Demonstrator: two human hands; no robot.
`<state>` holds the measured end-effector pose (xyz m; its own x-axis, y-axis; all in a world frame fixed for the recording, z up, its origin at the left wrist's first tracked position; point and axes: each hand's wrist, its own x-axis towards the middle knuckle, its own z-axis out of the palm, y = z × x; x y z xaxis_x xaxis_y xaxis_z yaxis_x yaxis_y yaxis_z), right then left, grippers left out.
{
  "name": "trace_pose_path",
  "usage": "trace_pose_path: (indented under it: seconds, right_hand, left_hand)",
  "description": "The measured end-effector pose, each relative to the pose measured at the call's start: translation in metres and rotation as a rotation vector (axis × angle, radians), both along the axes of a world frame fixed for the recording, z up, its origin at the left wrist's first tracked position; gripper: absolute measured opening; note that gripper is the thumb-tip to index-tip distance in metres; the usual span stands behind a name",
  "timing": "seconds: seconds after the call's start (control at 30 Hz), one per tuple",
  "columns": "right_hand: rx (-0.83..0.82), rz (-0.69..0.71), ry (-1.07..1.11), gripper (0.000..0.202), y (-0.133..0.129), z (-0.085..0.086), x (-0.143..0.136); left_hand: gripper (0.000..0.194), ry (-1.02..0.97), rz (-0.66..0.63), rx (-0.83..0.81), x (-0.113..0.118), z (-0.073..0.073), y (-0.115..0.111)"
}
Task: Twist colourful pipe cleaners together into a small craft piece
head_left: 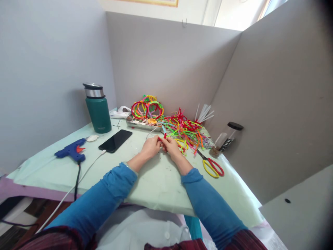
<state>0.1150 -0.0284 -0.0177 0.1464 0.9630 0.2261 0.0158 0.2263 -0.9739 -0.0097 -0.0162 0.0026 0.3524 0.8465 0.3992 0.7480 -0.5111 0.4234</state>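
My left hand (151,147) and my right hand (170,146) meet over the middle of the green-covered table, fingertips almost touching. Both are closed in a pinch on a small red fuzzy piece (164,135) that shows between and just above the fingers. How it is bent is hidden by the fingers. Just beyond my right hand spreads a tangled pile of colourful pipe cleaners (191,129). Behind my hands stands a metal tray (142,124) with colourful rings (147,109) on it. Scissors (212,166) with one yellow and one red handle lie right of my right hand.
On the left are a green bottle (99,113), a black phone (116,140) with a white cable, and a blue glue gun (71,151). White sticks (205,114) stand behind the pile. A clear jar with a black lid (230,135) is at the right edge. Grey partitions surround the table.
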Motion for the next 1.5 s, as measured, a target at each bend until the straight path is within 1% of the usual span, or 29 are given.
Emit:
trace_pose_path:
  seconds: [0.33, 0.6, 0.77, 1.1, 1.5]
  right_hand:
    - [-0.022, -0.002, 0.022, 0.028, -0.001, 0.001, 0.000]
    - [-0.025, 0.010, 0.039, 0.029, -0.002, 0.002, 0.000]
    - [-0.035, 0.012, 0.046, 0.028, -0.004, 0.004, 0.000]
    - [-0.060, 0.000, 0.041, 0.029, -0.003, 0.004, -0.001]
    - [-0.059, 0.015, 0.031, 0.027, -0.004, 0.005, 0.000]
  left_hand:
    - [0.025, -0.020, -0.027, 0.017, -0.001, -0.001, 0.001]
    - [0.028, -0.158, -0.071, -0.115, -0.001, 0.008, -0.003]
    - [0.032, -0.206, -0.095, -0.125, -0.002, 0.009, -0.004]
    - [0.037, -0.223, -0.105, -0.107, -0.002, 0.008, -0.003]
    - [0.040, -0.232, -0.088, -0.145, -0.003, 0.008, -0.004]
